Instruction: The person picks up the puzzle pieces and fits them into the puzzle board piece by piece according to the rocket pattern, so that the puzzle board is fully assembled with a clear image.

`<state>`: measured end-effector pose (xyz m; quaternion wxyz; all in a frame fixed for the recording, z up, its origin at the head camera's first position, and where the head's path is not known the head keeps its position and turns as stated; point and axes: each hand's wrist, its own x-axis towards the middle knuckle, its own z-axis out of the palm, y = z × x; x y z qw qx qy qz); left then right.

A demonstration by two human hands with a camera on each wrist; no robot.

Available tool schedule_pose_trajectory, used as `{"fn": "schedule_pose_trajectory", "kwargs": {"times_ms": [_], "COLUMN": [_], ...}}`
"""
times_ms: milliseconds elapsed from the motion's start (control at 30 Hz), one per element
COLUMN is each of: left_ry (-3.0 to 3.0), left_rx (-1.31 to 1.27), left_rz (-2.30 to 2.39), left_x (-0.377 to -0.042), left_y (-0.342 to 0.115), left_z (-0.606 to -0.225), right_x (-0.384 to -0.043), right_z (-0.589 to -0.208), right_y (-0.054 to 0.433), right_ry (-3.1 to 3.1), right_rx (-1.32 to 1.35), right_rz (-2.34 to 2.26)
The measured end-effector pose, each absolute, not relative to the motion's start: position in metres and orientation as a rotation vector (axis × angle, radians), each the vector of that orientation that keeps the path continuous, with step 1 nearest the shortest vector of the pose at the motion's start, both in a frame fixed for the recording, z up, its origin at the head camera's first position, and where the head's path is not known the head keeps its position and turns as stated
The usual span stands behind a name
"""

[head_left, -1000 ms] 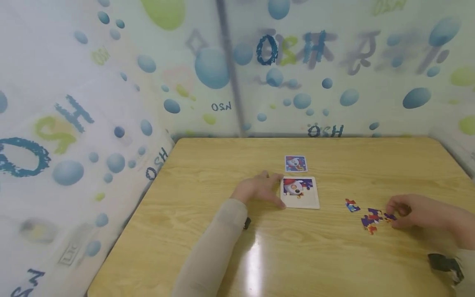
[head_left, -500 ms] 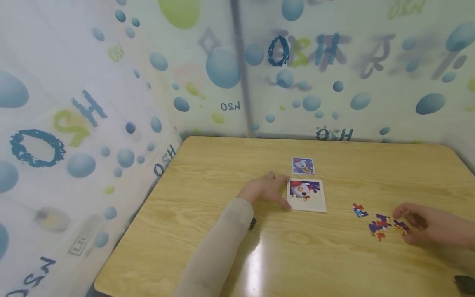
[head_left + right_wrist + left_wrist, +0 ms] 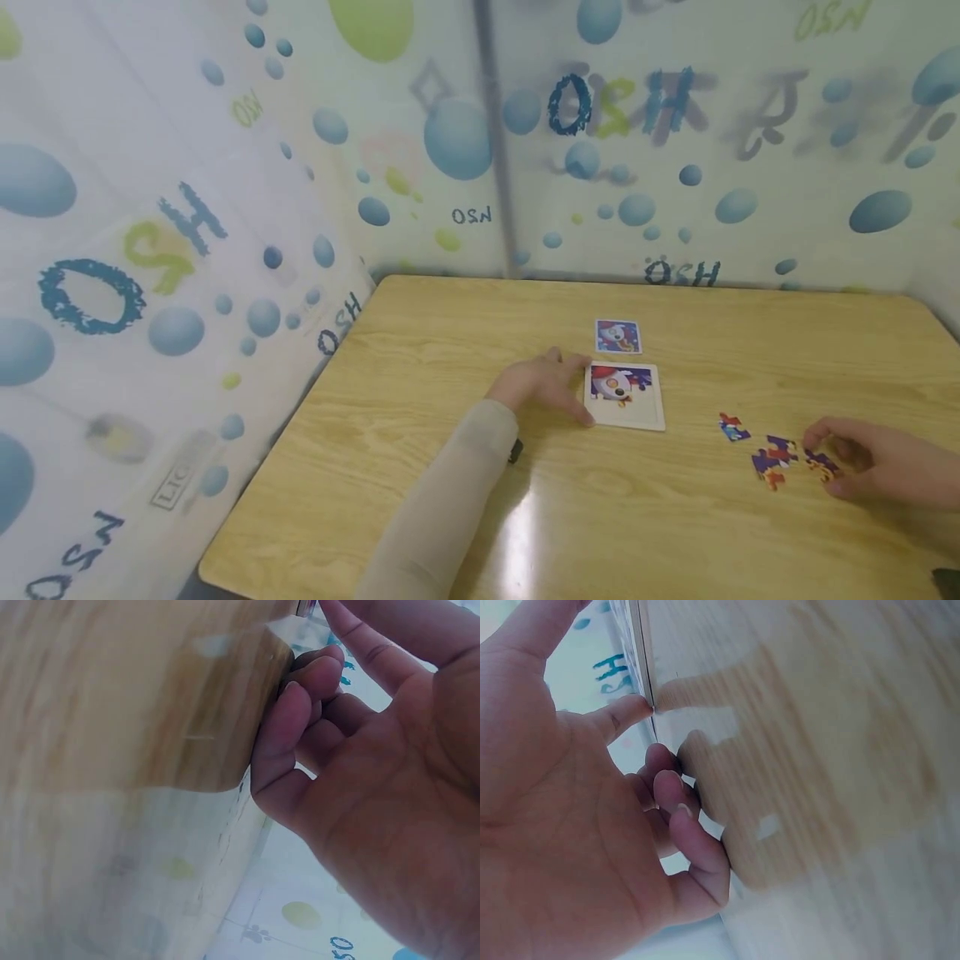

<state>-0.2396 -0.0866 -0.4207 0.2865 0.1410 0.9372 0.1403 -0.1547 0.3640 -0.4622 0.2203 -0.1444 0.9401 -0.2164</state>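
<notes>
My left hand point(image 3: 542, 386) rests at the left side of a white puzzle tray point(image 3: 626, 417), index finger at the upper corner and thumb at the lower one. In the left wrist view its index fingertip touches the tray's edge point(image 3: 640, 660); the other fingers curl against the table. Red, white and purple pieces fill the tray's upper part. My right hand point(image 3: 873, 467) pinches a purple and orange puzzle piece point(image 3: 823, 465) between thumb and index finger, low over the table. Left of it lie several loose puzzle pieces point(image 3: 776, 457), with a red and blue piece point(image 3: 733, 427) farther off.
A small picture card point(image 3: 618, 337) showing a similar white character lies just behind the tray. The wooden table point(image 3: 450, 333) reaches back to a wall point(image 3: 637, 167) patterned with bubbles, and another such wall stands on the left.
The head view has swung left, so everything sits farther right in it. The right hand has drawn its piece slightly away from the loose pieces. The left hand keeps its place at the tray.
</notes>
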Motion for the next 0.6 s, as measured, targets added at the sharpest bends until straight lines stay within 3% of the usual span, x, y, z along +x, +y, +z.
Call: {"fn": "schedule_pose_trajectory", "kwargs": {"times_ms": [400, 600], "left_ry": [2.526, 2.510], "left_rx": [0.351, 0.379], "left_rz": [0.385, 0.394], "left_x": [-0.2413, -0.2436], "left_y": [-0.0899, -0.0856], "left_z": [-0.4235, -0.4232], "right_x": [-0.1593, -0.1537], "right_z": [-0.4554, -0.4562], "right_y": [0.3635, 0.3650], "right_ry": [2.581, 2.612], "right_rx": [-0.532, -0.423], "right_rz": [-0.719, -0.681]}}
